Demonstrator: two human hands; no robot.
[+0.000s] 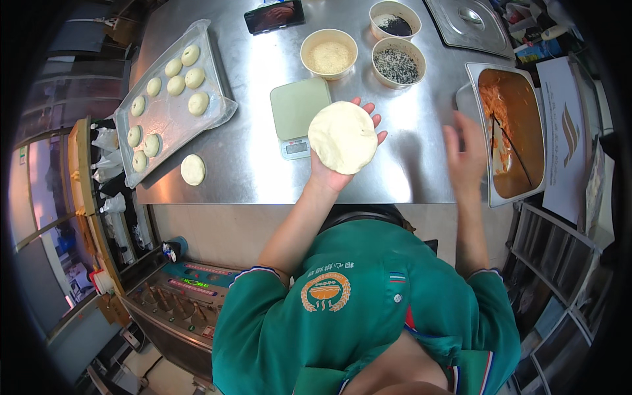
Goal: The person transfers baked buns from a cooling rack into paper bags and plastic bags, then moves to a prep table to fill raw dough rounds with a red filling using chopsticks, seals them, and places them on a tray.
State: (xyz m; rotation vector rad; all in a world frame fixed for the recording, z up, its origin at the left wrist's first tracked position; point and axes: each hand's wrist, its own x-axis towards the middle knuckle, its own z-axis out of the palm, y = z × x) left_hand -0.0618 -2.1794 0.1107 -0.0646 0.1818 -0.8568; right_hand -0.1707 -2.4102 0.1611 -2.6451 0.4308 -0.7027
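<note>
A flat round of pale dough [342,138] lies across the palm of my left hand [332,173], whose fingertips show past its far edge. Beneath and beside that hand is a kitchen scale [300,108] with a small display. My right hand [464,153], somewhat blurred, hovers over the right side of the steel table with thumb and fingers apart and nothing in it. Just right of it stands a steel pan [518,148] with an orange shredded filling [496,106] and dark tongs [516,150]. One flattened dough piece [192,170] rests on the table at the left.
A plastic-lined tray [168,113] at the left carries several dough balls. Along the back are a phone [274,17], a bowl of pale crumbs [329,53], a bowl of black and white seeds [399,61], another bowl with dark seeds [395,20] and a steel lid [469,24].
</note>
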